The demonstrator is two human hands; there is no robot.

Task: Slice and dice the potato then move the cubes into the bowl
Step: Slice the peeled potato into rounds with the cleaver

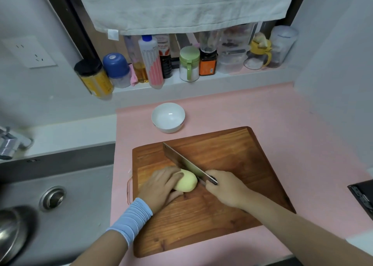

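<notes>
A peeled pale-yellow potato (186, 182) lies on the wooden cutting board (232, 161), near its left side. My left hand (160, 187) grips the potato from the left, fingers curled over it. My right hand (224, 188) holds the handle of a cleaver (182, 161). Its blade runs diagonally up-left and rests against the right end of the potato. Beyond the board, an empty white bowl (168, 117) stands on the pink counter.
A steel sink (66, 201) lies left of the board, with a metal pot (12, 231) in its near corner and a tap (10, 142) behind. Jars and bottles (153, 62) line the back ledge under a hanging towel (181, 5). A dark object (363, 195) sits at the right edge.
</notes>
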